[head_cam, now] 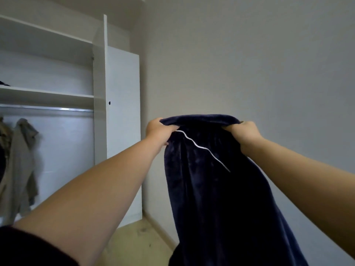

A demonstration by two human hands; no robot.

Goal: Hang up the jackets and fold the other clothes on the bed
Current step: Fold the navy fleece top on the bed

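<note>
Dark sleeve [28, 246] cut off bottom left. Left hand [158, 129] and right hand [244, 134] raised, fingers curled, gripping top edge of navy garment [221, 189]; hem out of frame. Grey jacket [23, 160] blurred in wardrobe [123, 112], far left.

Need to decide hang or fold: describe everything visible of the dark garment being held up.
The navy garment is plush, velvety-looking fabric with a thin white piping line slanting across its upper part. The left hand and right hand grip its bunched top edge, holding it up before a plain wall; it hangs, its bottom out of frame.
</note>
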